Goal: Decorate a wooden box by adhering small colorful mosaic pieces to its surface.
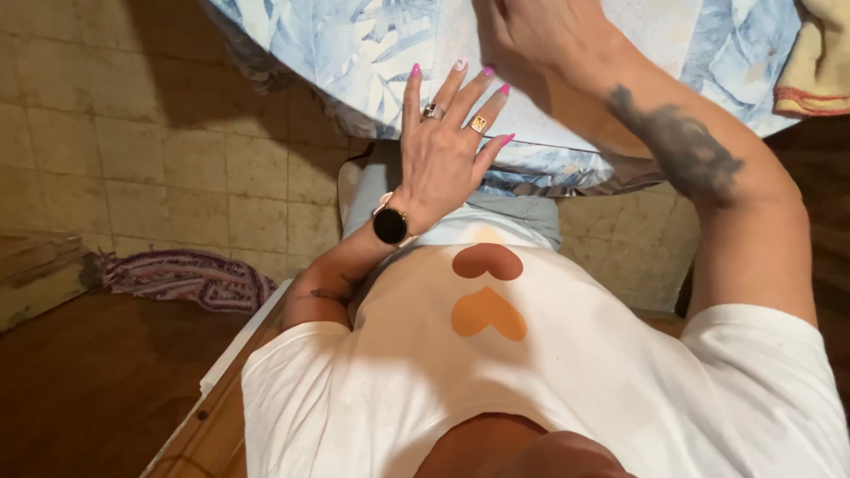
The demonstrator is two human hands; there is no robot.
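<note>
left hand (pixel 443 150) flat, fingers spread, wrist bent back, right hand (pixel 531 40) palm down, forearm extended forward

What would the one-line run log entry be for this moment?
left hand: flat, fingers spread, on blue leaf-print cloth | right hand: on same cloth, fingers out of view | yellow towel: far edge

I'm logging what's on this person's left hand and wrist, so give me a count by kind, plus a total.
Rings on the left hand: 2, a silver ring and a gold ring
Watches: 1, a round black watch on the wrist
Total: 3
</note>
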